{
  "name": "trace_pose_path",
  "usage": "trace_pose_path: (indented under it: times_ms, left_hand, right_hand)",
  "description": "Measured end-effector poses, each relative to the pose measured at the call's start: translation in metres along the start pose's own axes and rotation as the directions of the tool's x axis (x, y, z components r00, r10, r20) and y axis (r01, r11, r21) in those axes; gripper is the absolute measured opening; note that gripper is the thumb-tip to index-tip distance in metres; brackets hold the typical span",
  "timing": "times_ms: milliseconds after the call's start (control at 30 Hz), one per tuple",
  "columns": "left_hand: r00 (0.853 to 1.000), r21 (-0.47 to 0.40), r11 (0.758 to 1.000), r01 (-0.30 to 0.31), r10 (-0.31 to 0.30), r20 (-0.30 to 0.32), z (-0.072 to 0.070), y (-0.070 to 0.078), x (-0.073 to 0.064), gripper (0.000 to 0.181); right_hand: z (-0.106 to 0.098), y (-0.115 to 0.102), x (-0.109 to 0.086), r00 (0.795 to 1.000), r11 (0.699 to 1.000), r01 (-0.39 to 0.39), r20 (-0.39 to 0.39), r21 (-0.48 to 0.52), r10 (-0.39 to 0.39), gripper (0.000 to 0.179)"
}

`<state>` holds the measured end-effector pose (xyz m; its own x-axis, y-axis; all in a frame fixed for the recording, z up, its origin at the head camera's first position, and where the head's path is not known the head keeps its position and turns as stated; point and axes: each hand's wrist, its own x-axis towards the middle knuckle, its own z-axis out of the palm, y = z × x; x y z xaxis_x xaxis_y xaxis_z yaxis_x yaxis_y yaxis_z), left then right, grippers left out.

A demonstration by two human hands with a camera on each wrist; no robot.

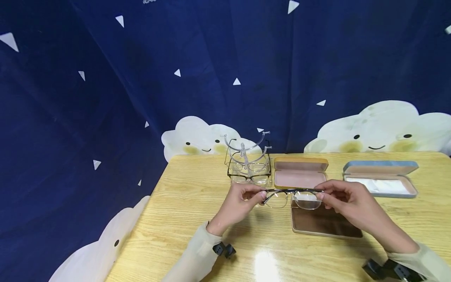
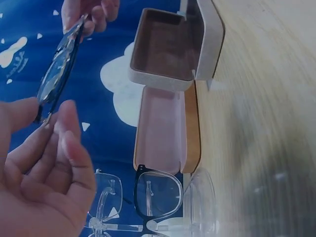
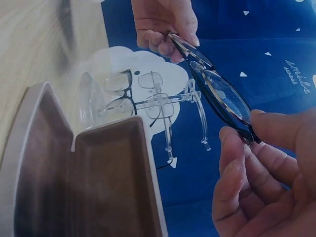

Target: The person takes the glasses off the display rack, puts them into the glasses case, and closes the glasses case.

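Note:
A pair of dark-browed eyeglasses (image 1: 307,200) is held up level above the table, one end in each hand. My left hand (image 1: 243,201) pinches the left end of the frame between thumb and fingers. At the other end, my right hand (image 1: 347,197) pinches the frame the same way. Both wrist views show thumb and fingertips on the frame's ends, with the lenses (image 3: 227,94) uncovered. Behind and below the glasses, an open case with a brown lining (image 1: 322,221) lies on the table, partly hidden by the right hand.
A clear display stand (image 1: 243,150) at the back holds black-framed glasses (image 1: 249,178) and another pair above. Right of it sit an open orange case (image 1: 299,178) with pink lining and an open blue case (image 1: 380,166) holding a white cloth (image 1: 377,186). A dark blue curtain (image 1: 211,47) hangs behind.

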<state>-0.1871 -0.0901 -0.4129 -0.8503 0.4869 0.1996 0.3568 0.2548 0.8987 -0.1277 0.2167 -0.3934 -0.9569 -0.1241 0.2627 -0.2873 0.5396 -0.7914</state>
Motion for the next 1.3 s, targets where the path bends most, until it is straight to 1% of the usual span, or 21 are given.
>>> trace_pose_path:
  times_ms: [100, 267, 400, 567, 633, 733, 900, 1000, 1100, 1167, 1233, 1300]
  left_hand:
    - [0.999, 0.026, 0.999, 0.034, -0.035, 0.036, 0.003, -0.003, 0.000, 0.022]
    - [0.993, 0.020, 0.997, 0.070, -0.072, 0.095, 0.010, -0.008, 0.000, 0.019]
    - [0.986, 0.036, 0.995, 0.097, -0.101, 0.132, 0.016, -0.012, -0.001, 0.019]
    - [0.980, 0.034, 0.990, 0.136, -0.140, 0.142, 0.024, -0.016, -0.002, 0.022]
    - [0.979, 0.033, 0.990, 0.139, -0.143, 0.147, 0.027, -0.018, -0.003, 0.023]
    - [0.977, 0.033, 0.990, 0.139, -0.143, 0.159, 0.031, -0.021, -0.001, 0.023]
    - [0.967, 0.014, 0.986, 0.168, -0.168, 0.190, 0.038, -0.024, 0.003, 0.023]
    - [0.965, 0.012, 0.983, 0.182, -0.181, 0.191, 0.043, -0.026, 0.004, 0.023]
    - [0.964, 0.032, 0.983, 0.179, -0.182, 0.193, 0.049, -0.028, 0.007, 0.023]
    - [0.963, 0.048, 0.983, 0.175, -0.181, 0.199, 0.053, -0.028, 0.008, 0.023]
    - [0.961, 0.061, 0.983, 0.171, -0.180, 0.209, 0.057, -0.029, 0.011, 0.023]
    - [0.961, 0.069, 0.983, 0.168, -0.179, 0.212, 0.059, -0.029, 0.013, 0.023]
  right_hand:
    - [0.000, 0.004, -0.002, 1.000, 1.000, -0.020, 0.013, -0.016, 0.020, 0.015]
    - [0.000, 0.013, -0.007, 0.998, 0.998, -0.052, 0.042, -0.034, 0.053, 0.015]
    - [-0.001, 0.022, -0.013, 0.994, 0.996, -0.081, 0.071, -0.047, 0.084, 0.016]
    - [0.000, 0.034, -0.019, 0.992, 0.996, -0.082, 0.091, -0.023, 0.083, 0.015]
    - [-0.001, 0.038, -0.021, 0.993, 0.998, -0.067, 0.093, -0.004, 0.067, 0.014]
    - [-0.001, 0.044, -0.025, 0.992, 0.997, -0.075, 0.105, 0.006, 0.074, 0.015]
    - [-0.005, 0.052, -0.029, 0.983, 0.992, -0.129, 0.131, -0.006, 0.129, 0.018]
    - [-0.007, 0.060, -0.029, 0.980, 0.991, -0.136, 0.149, -0.001, 0.135, 0.018]
    - [-0.009, 0.067, -0.032, 0.976, 0.989, -0.150, 0.161, -0.002, 0.149, 0.019]
    - [-0.011, 0.071, -0.034, 0.970, 0.984, -0.177, 0.167, -0.019, 0.178, 0.021]
    - [-0.012, 0.075, -0.036, 0.965, 0.979, -0.202, 0.164, -0.040, 0.205, 0.022]
    - [-0.013, 0.080, -0.038, 0.964, 0.977, -0.208, 0.156, -0.047, 0.213, 0.023]
